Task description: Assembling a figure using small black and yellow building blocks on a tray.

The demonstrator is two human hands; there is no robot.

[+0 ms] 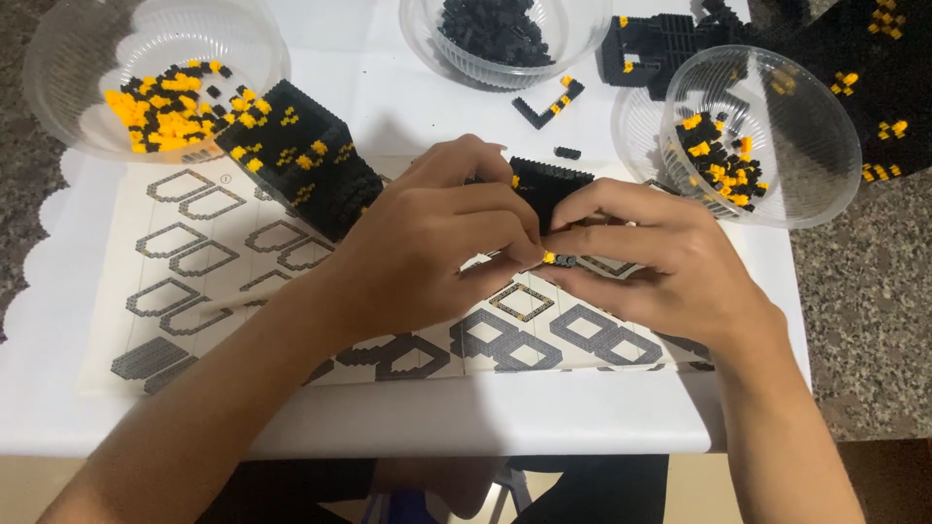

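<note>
White cloth covers the desk, which stands on speckled stone flooring seen at both edges. At far left, a clear plastic bowl holds loose yellow and black bricks. Just right of it, a built black block with yellow flecks stands on a printed instruction sheet of grey outline diagrams that spreads across the middle of the desk. The person's left hand reaches in from the near left, its fingers curled closed against a small black brick assembly held above the sheet at centre. A tiny yellow and black piece sits pinched between the tips of both hands, just below that assembly. The right hand comes in from the near right, fingers bent and closed on the same small piece, touching the left hand's fingertips. Farther back at centre, a second clear bowl holds black bricks, with a few loose pieces lying on the cloth near it. At right, a tilted clear bowl with mixed black and yellow bricks rests inside another bowl. Beyond it, at far right, large black built sections with yellow spots lie partly off the cloth.
</note>
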